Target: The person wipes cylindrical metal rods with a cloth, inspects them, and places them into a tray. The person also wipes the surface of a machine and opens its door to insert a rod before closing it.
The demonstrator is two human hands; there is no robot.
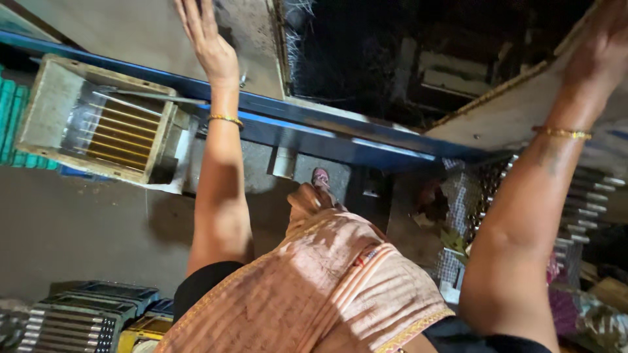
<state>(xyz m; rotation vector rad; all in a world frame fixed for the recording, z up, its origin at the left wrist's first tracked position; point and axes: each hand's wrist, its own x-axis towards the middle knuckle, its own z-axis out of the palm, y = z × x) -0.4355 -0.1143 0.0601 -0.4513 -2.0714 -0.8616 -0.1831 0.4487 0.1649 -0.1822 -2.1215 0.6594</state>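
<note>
Two hands flat on tilted panel: left hand [208, 40], right hand [600, 44].

Both arms stretched forward, left hand [208, 40] open, fingers spread; right hand [600, 40] partly cropped

Left hand [208, 40] fingertips and most of right hand [605, 39] beyond the top edge

The left hand [208, 40] and right hand [605, 40] are bare, and each wrist carries a thin gold bangle [226, 119], the right one at about two o'clock. Short black sleeves [204, 282] end at the upper arms. A draped peach-pink cloth garment with a woven yellow border [320, 287] fills six o'clock. One sandalled foot [320, 178] shows at centre.
</note>
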